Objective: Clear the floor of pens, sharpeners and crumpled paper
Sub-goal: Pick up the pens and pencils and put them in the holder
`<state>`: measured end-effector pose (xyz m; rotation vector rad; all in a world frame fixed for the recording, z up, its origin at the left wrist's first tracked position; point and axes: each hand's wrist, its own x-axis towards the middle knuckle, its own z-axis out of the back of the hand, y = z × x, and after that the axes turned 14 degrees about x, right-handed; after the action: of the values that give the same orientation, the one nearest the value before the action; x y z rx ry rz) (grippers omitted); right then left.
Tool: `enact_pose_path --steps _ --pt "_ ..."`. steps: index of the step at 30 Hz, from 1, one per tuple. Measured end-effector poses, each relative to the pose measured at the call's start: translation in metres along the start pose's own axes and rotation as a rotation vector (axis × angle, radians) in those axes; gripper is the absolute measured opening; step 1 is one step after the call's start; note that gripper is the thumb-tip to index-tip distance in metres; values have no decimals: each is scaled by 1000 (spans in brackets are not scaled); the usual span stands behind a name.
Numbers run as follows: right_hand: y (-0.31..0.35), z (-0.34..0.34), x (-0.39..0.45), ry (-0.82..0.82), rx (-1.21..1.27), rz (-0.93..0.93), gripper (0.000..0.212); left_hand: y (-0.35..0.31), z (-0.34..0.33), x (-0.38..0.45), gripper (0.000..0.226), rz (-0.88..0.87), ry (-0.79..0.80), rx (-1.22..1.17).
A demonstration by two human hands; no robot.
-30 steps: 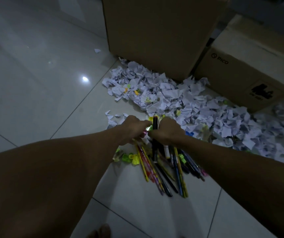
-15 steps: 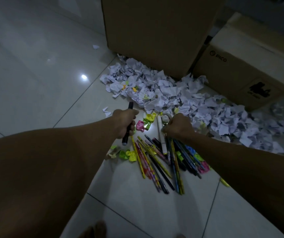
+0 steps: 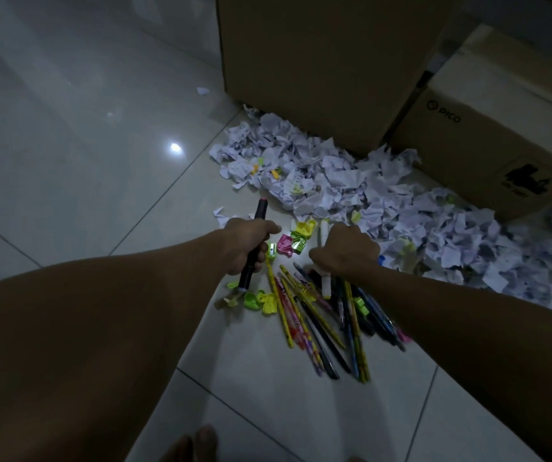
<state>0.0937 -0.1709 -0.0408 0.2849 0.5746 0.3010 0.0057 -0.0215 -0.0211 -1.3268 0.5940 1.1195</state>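
My left hand (image 3: 246, 243) grips a black marker (image 3: 253, 246) round its middle, lifted clear of the floor (image 3: 68, 161); my right hand (image 3: 346, 251) is curled round a white pen (image 3: 325, 261), whose ends show above and below my fist. I judge the job barely begun: only these two are picked up. Just below my hands a fan of pens and pencils (image 3: 318, 321) lies on the tiles, with small bright sharpeners (image 3: 296, 240) between my fists and more by my left wrist. Beyond, a broad drift of crumpled paper (image 3: 368, 195) runs along the foot of the cardboard boxes (image 3: 318, 61), untouched, with one scrap apart near the tall box. The light is dim; I cannot tell what lies buried in the paper, my right arm covers some pens, and no bin is in view
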Motion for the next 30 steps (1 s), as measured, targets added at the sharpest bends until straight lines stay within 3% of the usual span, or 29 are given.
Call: enact_pose_path --steps 3,6,9,12,15,20,25,30 --pt "3 4 3 74 395 58 43 -5 -5 -5 35 -43 38 -14" --pt "10 18 -2 249 749 42 34 -13 -14 -7 39 -104 133 -9" --pt "7 35 -12 366 811 80 29 -21 -28 -7 33 -108 173 15" --pt "-4 43 -18 327 852 42 30 -28 -36 -7 35 -96 134 7" --pt "-24 40 -18 200 783 -50 25 -29 -37 -7 30 -93 55 -95" --pt "-67 19 -23 66 268 11 36 -23 -31 -9 21 -61 79 -104" --pt "-70 4 -29 81 156 -27 61 -19 -26 -20 11 -53 105 3" --pt "-61 -3 -24 96 248 -82 53 -13 -17 -24 25 -54 109 30"
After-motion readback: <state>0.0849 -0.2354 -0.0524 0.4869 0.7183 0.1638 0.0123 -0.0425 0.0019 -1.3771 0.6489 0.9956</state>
